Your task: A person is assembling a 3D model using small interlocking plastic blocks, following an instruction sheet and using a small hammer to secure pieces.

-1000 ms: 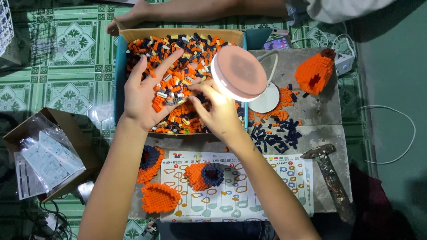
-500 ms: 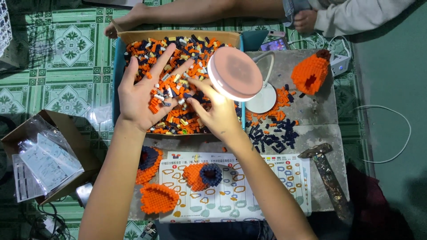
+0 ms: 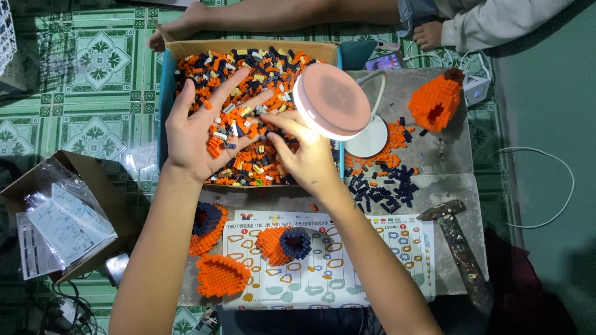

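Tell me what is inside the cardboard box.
The cardboard box holds small orange, dark and pale bricks. The left hand and right hand cover its middle; the lamp hides its right part.

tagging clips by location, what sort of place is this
Probably a home floor used as a hobby spot. A green patterned tile floor lies under a grey slab, a box of small orange and dark bricks and a round desk lamp; another person's bare foot rests nearby.

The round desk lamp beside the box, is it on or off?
On. The lamp head glows bright along its lower rim and lights the right hand.
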